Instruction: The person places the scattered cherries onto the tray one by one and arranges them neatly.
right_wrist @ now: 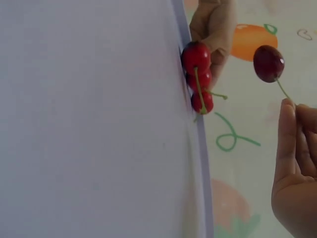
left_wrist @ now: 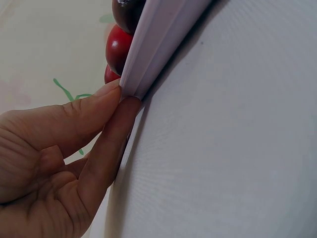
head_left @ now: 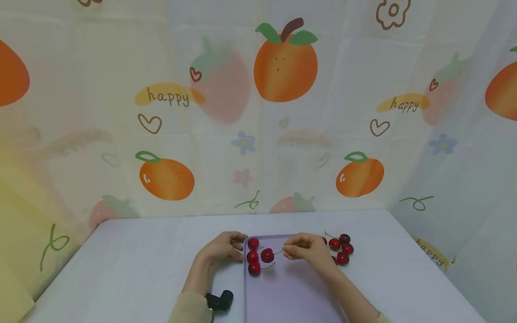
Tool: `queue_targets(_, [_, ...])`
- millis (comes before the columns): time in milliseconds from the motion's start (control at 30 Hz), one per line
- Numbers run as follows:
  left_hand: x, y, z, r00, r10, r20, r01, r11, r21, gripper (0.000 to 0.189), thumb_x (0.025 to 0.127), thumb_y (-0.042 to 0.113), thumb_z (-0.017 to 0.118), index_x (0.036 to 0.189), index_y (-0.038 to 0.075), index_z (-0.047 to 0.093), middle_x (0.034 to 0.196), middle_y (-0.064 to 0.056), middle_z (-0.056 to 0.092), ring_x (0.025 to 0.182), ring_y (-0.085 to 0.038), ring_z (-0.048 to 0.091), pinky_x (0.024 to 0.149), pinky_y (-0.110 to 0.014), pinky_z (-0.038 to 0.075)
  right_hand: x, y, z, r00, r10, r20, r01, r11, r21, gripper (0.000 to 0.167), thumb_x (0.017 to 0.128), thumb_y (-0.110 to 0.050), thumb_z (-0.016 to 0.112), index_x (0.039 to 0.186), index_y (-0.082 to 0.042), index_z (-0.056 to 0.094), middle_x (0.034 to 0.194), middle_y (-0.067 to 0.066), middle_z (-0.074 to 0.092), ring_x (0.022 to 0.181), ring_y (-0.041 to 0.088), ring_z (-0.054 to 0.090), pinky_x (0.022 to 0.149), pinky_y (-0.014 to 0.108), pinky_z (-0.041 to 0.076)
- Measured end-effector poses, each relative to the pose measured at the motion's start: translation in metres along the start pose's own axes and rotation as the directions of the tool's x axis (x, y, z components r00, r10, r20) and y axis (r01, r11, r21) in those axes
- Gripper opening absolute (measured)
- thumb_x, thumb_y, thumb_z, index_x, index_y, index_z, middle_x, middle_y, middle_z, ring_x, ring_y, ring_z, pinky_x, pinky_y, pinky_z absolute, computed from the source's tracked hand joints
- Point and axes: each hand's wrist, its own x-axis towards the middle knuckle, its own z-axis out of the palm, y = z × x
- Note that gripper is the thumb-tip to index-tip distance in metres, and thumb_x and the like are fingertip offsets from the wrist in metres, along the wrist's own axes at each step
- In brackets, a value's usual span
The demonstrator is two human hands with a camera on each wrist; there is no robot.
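Note:
My right hand [head_left: 310,252] pinches a dark red cherry [head_left: 267,255] by its thin green stem. The cherry dangles over the left part of a lilac tray [head_left: 292,296]; in the right wrist view the fingertips [right_wrist: 287,105] grip only the stem end. Along the tray's left wall sit three red cherries [head_left: 252,256] in a row, their stems pointing inward. My left hand [head_left: 221,246] is at the tray's far left edge. Its thumb and forefinger [left_wrist: 106,144] pinch the rim in the left wrist view, close to the row of cherries.
Several more cherries [head_left: 342,246], some with stems, lie on the white table [head_left: 133,269] right of the tray, partly behind my right hand. A black device [head_left: 221,300] is at my left wrist. A fruit-printed cloth [head_left: 226,148] hangs behind the table.

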Motion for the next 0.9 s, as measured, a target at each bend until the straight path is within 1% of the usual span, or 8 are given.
queue_targets(300, [-0.001, 0.001, 0.000, 1.000, -0.003, -0.002, 0.003, 1.000, 0.000, 0.058, 0.073, -0.004, 0.076, 0.129, 0.003, 0.061, 0.104, -0.012, 0.065, 0.088, -0.020, 0.060, 0.076, -0.031, 0.057, -0.001, 0.012, 0.009, 0.999, 0.027, 0.035, -0.028, 1.000, 0.015, 0.039, 0.088, -0.012, 0.071, 0.109, 0.020, 0.061, 0.085, -0.008, 0.075, 0.078, 0.006, 0.073, 0.074, 0.025, 0.060])
queue_targets(500, [-0.002, 0.001, 0.000, 1.000, 0.006, -0.003, -0.006, 1.000, 0.000, 0.058, 0.073, -0.003, 0.077, 0.128, 0.003, 0.062, 0.103, -0.012, 0.064, 0.088, -0.020, 0.059, 0.076, -0.030, 0.056, 0.000, 0.018, 0.015, 0.997, 0.044, 0.070, -0.044, 0.999, -0.007, 0.035, 0.088, -0.011, 0.071, 0.106, 0.018, 0.063, 0.083, -0.008, 0.075, 0.077, 0.005, 0.072, 0.073, 0.025, 0.060])
queue_targets(700, [-0.002, 0.001, 0.000, 1.000, 0.012, 0.002, -0.012, 1.000, 0.003, 0.057, 0.073, -0.003, 0.077, 0.128, 0.003, 0.062, 0.105, -0.012, 0.064, 0.089, -0.019, 0.058, 0.077, -0.030, 0.057, -0.003, 0.021, 0.020, 0.990, 0.092, 0.110, -0.091, 0.996, -0.022, 0.034, 0.088, -0.013, 0.072, 0.106, 0.015, 0.065, 0.084, -0.004, 0.076, 0.078, 0.006, 0.072, 0.074, 0.025, 0.059])
queue_targets(900, [-0.002, 0.001, 0.000, 1.000, 0.001, -0.005, -0.001, 1.000, -0.004, 0.058, 0.073, -0.004, 0.076, 0.128, 0.003, 0.062, 0.106, -0.012, 0.064, 0.089, -0.020, 0.058, 0.077, -0.030, 0.057, -0.005, 0.024, 0.022, 0.983, 0.107, 0.151, -0.103, 0.994, -0.035, 0.033, 0.088, -0.013, 0.071, 0.106, 0.014, 0.065, 0.085, -0.003, 0.076, 0.078, 0.004, 0.071, 0.074, 0.022, 0.058])
